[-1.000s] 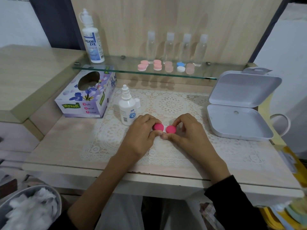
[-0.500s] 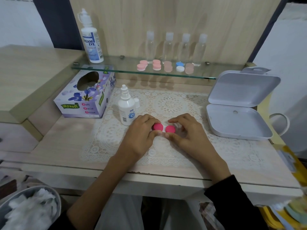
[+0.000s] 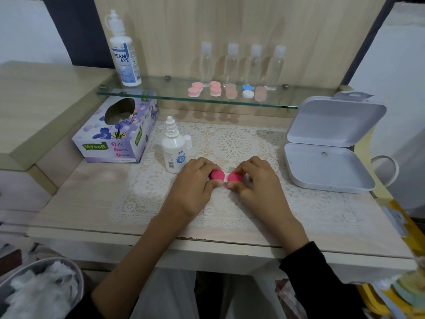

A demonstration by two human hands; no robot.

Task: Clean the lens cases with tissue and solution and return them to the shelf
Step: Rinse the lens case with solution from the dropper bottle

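On lace mat [image 3: 322,203], pink lens case [image 3: 226,177]

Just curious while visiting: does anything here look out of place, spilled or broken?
Nothing looks spilled or broken. The small solution bottle stands uncapped on the lace mat, its white cap beside it, and the white box at right lies open.

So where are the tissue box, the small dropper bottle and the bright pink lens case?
tissue box [image 3: 115,149]: head view, printed front face.
small dropper bottle [image 3: 173,153]: head view, its white body.
bright pink lens case [image 3: 217,174]: head view, its left cap.
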